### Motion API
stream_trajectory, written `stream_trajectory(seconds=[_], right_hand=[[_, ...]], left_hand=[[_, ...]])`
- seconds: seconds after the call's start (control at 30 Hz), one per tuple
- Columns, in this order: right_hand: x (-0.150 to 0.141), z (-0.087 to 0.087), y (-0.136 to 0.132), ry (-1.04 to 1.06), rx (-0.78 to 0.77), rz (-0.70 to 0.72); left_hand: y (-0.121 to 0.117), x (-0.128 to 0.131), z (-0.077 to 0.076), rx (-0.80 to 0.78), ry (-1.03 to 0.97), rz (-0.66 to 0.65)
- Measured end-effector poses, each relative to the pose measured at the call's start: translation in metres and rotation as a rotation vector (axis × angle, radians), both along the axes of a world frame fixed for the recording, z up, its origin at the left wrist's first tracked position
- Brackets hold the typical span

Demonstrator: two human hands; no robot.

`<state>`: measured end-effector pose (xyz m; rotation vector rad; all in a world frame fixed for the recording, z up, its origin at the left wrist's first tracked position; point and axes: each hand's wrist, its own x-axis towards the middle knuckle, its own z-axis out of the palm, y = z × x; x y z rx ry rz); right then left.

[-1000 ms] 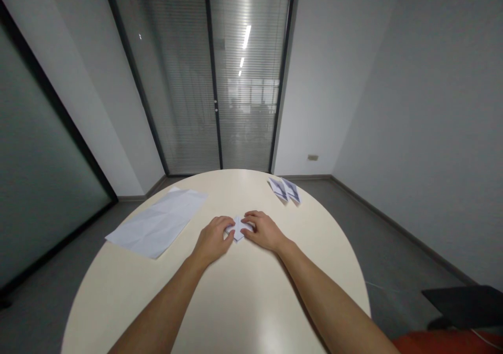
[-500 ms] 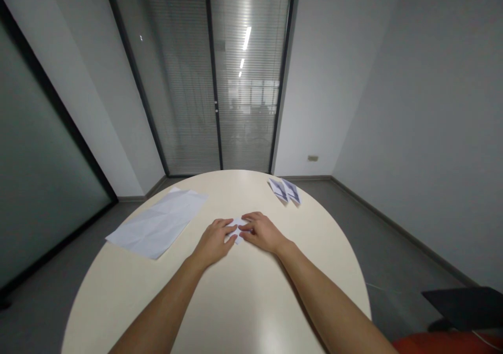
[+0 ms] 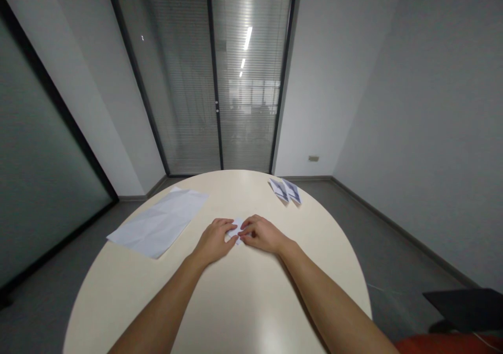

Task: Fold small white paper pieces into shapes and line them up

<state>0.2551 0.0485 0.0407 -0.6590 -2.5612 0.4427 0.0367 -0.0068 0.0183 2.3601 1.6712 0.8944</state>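
Observation:
A small piece of folded white paper (image 3: 236,229) lies on the round table, largely covered by my fingers. My left hand (image 3: 215,240) holds its left side, with the thumb at the near edge and the fingertips over the top. On the other side, my right hand (image 3: 262,233) has its fingers bent and drawn together on the paper's right part. The thumbs and fingertips of both hands nearly meet over it. Which folds lie under the fingers I cannot tell.
A large creased white sheet (image 3: 163,223) lies on the left of the cream tabletop (image 3: 231,301). Two folded paper pieces (image 3: 285,190) with dark shading lie near the far right edge. A dark flat object (image 3: 463,307) is off the table at the lower right.
The fingers of my right hand have drawn closer together and lowered slightly at the paper. My left hand stays in nearly the same place.

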Motion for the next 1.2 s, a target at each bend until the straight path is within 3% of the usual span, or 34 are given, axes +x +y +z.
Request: stream_trajectory(seconds=[0.5,1.0,1.2], right_hand=[[-0.0033,-0.0054,-0.0006,-0.045,0.100,-0.046],[0.0002,-0.0085,0.0016,-0.056,0.089,-0.036],[0.0000,-0.0054,0.0001,-0.071,0.062,-0.018]], left_hand=[[-0.0011,-0.0038,0.0035,-0.037,-0.095,-0.055],[-0.0052,-0.0041,0.0094,-0.034,-0.084,-0.135],[-0.0058,-0.0019,0.0090,-0.040,-0.135,-0.101]])
